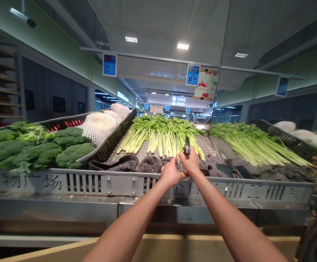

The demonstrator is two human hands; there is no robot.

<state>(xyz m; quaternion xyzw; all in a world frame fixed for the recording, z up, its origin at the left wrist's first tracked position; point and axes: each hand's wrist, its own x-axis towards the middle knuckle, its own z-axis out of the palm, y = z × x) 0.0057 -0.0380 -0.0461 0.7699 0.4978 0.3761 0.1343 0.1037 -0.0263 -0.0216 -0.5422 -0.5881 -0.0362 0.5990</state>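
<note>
A spray bottle with a black spray head [187, 145] and a clear body is held over the front edge of the produce display. My right hand [191, 162] is closed around its neck, just under the head. Lower down, the fingers of my left hand [171, 172] wrap the clear body, which is partly hidden between both hands. Just beyond them lies a row of celery [161, 140], leafy tops away from me and pale stalk ends toward me. Dark crumpled cloth [150, 164] runs along the near side of the stalks.
Broccoli [35, 151] is heaped on the left, beside white vegetables in foam netting [99, 125]. A black slatted divider [111, 140] separates these from the celery. A grey slotted rail [92, 183] borders the front. On the right, a mirror [256, 109] reflects the produce. Price signs [193, 74] hang above.
</note>
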